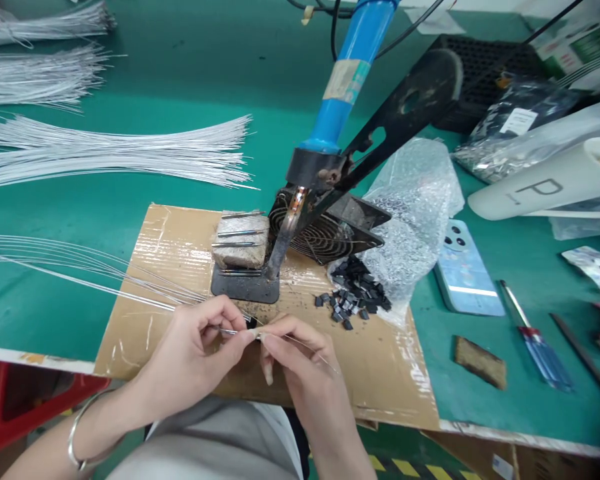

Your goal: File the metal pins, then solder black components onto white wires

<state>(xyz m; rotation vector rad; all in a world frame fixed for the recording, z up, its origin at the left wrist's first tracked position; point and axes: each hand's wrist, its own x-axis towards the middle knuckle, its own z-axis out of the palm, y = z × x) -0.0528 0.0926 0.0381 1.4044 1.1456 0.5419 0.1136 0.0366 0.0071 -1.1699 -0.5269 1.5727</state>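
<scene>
Close together over the cardboard sheet (375,380), my two hands meet fingertip to fingertip. My left hand (205,350) is closed on thin white wires (150,293) that trail off to the left. My right hand (305,353) pinches at the same spot, and a fine thin strand (325,360) shows across its fingers. A small black piece (251,323) appears just behind the fingertips; the exact point of contact is hidden. Beyond the hands stands a blue-handled soldering iron (337,100), its tip over a small dark plate (245,288) beside a block (241,253) with metal-ended wires.
Small black pieces (353,293) spill from a bubble bag (415,207) near a black fan (320,233). White wire bundles (130,157) lie at left. On the right are a phone (473,270), screwdriver (543,353), brown pad (480,362) and paper cup (545,180).
</scene>
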